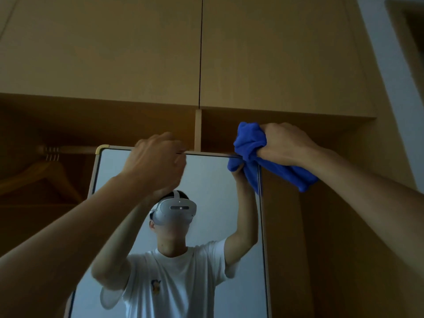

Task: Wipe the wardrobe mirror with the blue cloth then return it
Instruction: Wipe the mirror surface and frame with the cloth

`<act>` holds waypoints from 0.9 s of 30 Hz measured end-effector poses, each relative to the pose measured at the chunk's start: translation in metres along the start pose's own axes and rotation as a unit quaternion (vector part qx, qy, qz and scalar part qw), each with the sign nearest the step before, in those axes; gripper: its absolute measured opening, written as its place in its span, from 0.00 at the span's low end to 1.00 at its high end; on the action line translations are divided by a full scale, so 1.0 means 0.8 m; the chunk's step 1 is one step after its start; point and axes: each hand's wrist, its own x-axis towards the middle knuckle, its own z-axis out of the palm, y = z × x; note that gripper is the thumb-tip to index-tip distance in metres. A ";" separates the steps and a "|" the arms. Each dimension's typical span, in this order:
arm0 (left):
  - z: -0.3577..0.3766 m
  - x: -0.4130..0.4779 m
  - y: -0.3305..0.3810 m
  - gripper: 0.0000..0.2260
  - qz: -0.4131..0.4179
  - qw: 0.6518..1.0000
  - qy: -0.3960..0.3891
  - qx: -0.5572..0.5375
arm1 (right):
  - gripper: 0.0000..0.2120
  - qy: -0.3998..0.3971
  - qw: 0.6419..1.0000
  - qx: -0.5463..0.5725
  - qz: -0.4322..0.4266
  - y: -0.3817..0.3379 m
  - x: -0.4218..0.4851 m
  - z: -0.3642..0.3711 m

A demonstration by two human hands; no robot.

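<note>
Wooden wardrobe panels (137, 53) filled the upper frame. At centre, the left hand (158, 161) curled over the mirror (206, 184) top edge, gripping it. Right of centre, the right hand (283, 143) clutched the bunched blue cloth (247, 143) against the mirror's upper right corner.

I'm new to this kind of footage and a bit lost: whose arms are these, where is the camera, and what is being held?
There is no machine here, only a person. The single picture comes from a camera worn on their head, looking up at a wardrobe mirror, which reflects them wearing a white headset. The right hand grips a bunched blue cloth at the mirror's top right corner. The left hand holds the mirror's top edge. Wooden hangers hang on a rail to the left.
</note>
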 end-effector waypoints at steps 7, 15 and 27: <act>-0.026 -0.036 -0.073 0.13 -0.081 0.995 0.051 -0.023 | 0.14 -0.077 0.997 0.007 -0.014 -0.020 0.024 -0.008; -0.030 -0.043 -0.078 0.12 -0.067 0.991 0.076 -0.082 | 0.18 -0.060 0.997 0.051 -0.023 -0.062 0.037 0.004; -0.043 -0.076 -0.126 0.19 -0.230 0.944 0.025 -0.236 | 0.20 -0.080 0.992 0.074 -0.057 -0.191 0.066 0.004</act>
